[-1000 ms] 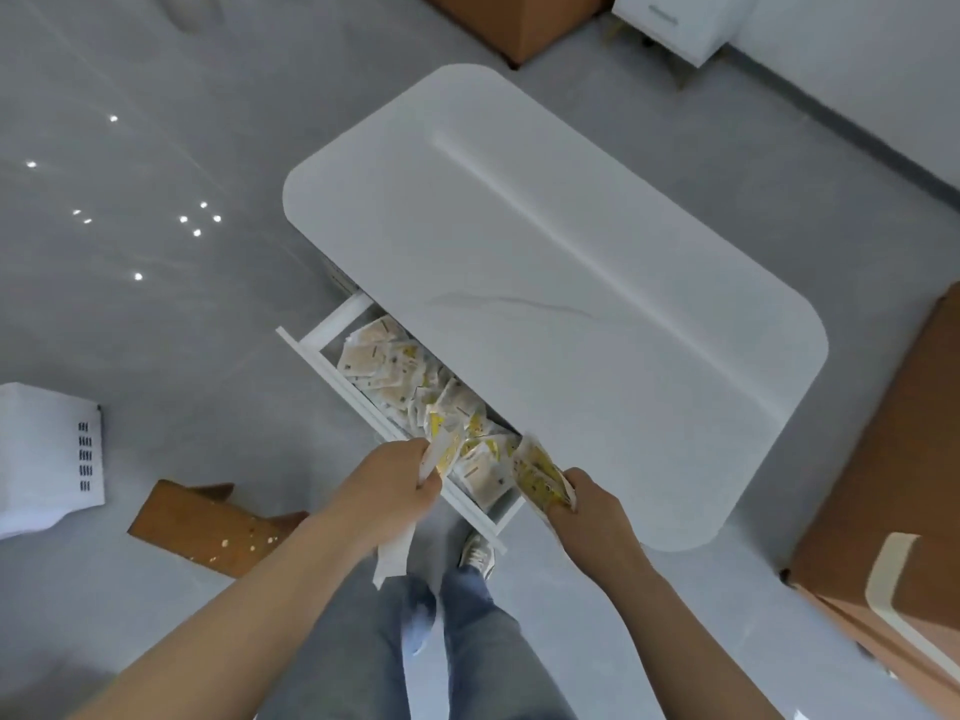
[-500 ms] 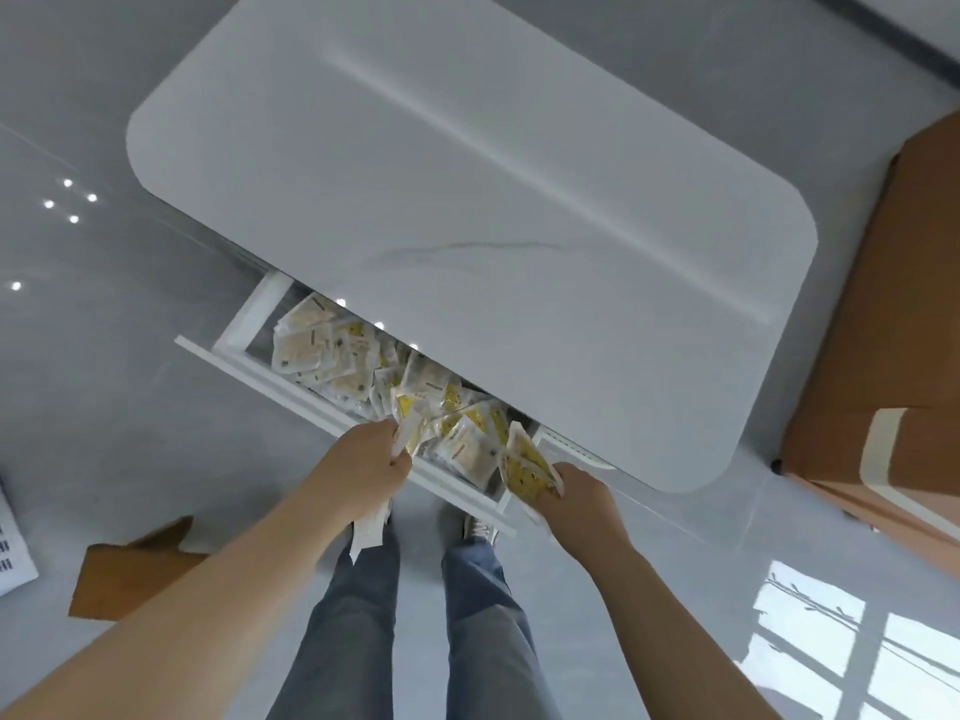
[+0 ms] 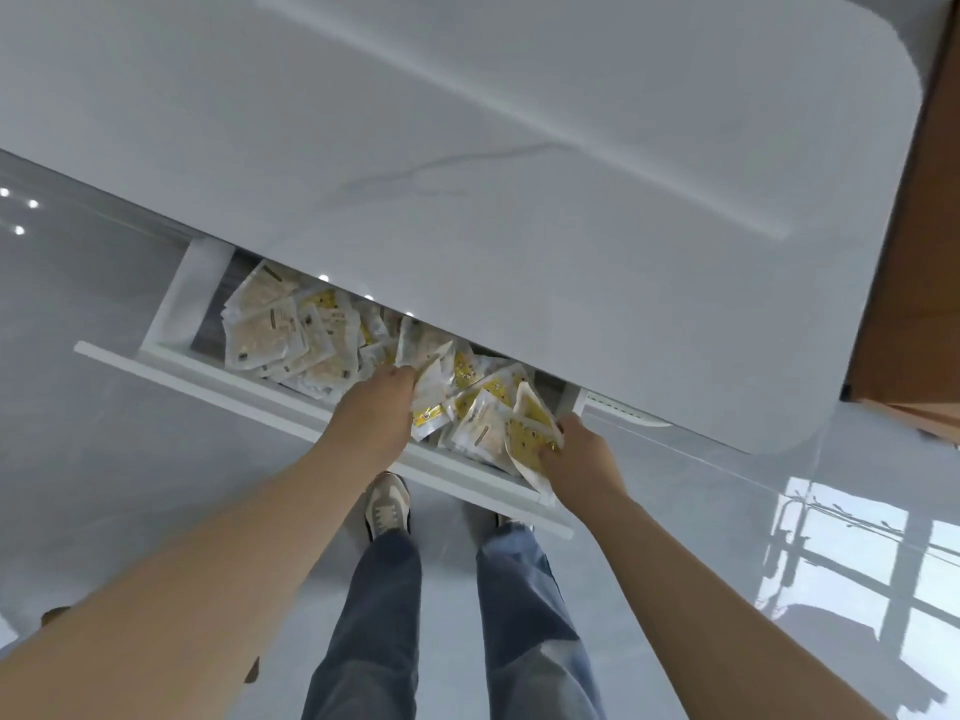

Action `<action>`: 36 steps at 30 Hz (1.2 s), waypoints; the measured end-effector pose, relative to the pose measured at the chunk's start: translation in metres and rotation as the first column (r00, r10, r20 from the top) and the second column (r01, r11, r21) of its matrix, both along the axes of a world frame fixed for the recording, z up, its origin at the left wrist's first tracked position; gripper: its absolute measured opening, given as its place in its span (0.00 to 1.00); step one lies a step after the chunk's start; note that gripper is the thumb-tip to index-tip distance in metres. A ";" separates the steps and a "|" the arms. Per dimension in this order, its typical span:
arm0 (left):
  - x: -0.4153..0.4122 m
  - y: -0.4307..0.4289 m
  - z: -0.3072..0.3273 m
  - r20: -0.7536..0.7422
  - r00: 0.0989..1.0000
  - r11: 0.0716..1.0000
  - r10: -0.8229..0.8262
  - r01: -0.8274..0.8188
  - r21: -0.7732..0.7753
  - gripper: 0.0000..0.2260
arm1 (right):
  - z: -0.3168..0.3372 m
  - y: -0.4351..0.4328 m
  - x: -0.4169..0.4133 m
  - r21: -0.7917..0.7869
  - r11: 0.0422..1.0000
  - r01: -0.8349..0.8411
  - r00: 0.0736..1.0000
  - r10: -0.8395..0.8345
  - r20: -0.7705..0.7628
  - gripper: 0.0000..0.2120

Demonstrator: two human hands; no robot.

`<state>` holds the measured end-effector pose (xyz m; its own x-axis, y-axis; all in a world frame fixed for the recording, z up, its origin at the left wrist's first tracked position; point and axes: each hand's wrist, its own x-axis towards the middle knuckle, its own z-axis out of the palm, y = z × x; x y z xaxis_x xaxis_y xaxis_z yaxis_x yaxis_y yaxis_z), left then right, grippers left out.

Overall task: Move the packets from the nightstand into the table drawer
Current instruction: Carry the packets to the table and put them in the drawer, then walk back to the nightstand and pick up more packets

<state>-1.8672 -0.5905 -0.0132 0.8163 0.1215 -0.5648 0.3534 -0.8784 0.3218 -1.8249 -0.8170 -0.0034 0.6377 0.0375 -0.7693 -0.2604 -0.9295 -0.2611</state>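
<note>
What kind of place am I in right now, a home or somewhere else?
Most likely a room in a home, though I can't be sure: a white marble-look table with an open drawer full of packets, a glossy grey floor showing a window reflection, and brown wooden furniture beside the table.

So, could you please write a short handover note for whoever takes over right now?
Left hand grips a packet bundle over the open drawer.
Right hand grips a yellow packet at the drawer's right end.
Done: a pile of packets lies in the drawer.
Left: release both handfuls, then fetch any packets remaining outside this view.
</note>
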 end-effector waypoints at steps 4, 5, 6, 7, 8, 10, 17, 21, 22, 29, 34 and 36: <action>0.007 0.008 -0.036 -0.072 0.997 0.999 -0.023 0.026 0.035 0.08 | -0.031 0.008 -0.002 -0.020 0.999 -0.035 0.999 0.035 -0.003 0.12; 0.009 0.010 -0.044 -0.090 0.995 0.998 -0.041 0.045 0.043 0.09 | -0.037 0.009 -0.003 -0.020 0.999 -0.041 0.999 0.041 -0.003 0.12; 0.011 0.012 -0.052 -0.101 0.993 0.997 -0.058 0.063 0.048 0.10 | -0.044 0.011 -0.004 -0.018 0.999 -0.048 0.999 0.048 0.001 0.11; 0.013 0.013 -0.059 -0.104 0.992 0.996 -0.067 0.072 0.047 0.10 | -0.049 0.012 -0.004 -0.018 0.998 -0.060 0.998 0.060 0.004 0.11; 0.015 0.015 -0.066 -0.102 0.993 0.997 -0.061 0.065 0.037 0.11 | -0.055 0.013 -0.003 -0.022 0.997 -0.075 0.997 0.075 0.005 0.11; 0.019 0.017 -0.078 -0.076 0.997 1.000 -0.004 0.003 -0.020 0.12 | -0.064 0.015 -0.002 -0.033 0.995 -0.096 0.995 0.096 0.010 0.12; 0.020 0.024 -0.097 0.004 0.996 0.989 0.090 -0.089 -0.116 0.11 | -0.083 0.019 0.001 -0.069 0.992 -0.103 0.993 0.106 0.043 0.13; 0.020 0.027 -0.095 0.015 0.997 0.991 0.081 -0.079 -0.104 0.16 | -0.082 0.027 0.002 -0.041 0.995 -0.093 0.993 0.096 0.075 0.11; 0.020 0.028 -0.095 0.013 0.997 0.992 0.081 -0.079 -0.098 0.18 | -0.081 0.029 0.001 -0.031 0.996 -0.089 0.992 0.092 0.088 0.09; 0.018 0.032 -0.093 -0.012 0.998 0.994 0.069 -0.070 -0.089 0.21 | -0.075 0.045 0.007 0.033 0.999 -0.039 0.982 0.033 0.188 0.08; 0.016 0.032 -0.089 -0.029 0.999 0.998 0.042 -0.044 -0.051 0.16 | -0.072 0.052 0.009 0.015 1.000 -0.017 0.981 0.014 0.193 0.10; 0.015 0.031 -0.087 -0.034 0.999 0.998 0.031 -0.033 -0.053 0.14 | -0.072 0.051 0.009 -0.065 0.998 -0.001 0.992 0.009 0.126 0.18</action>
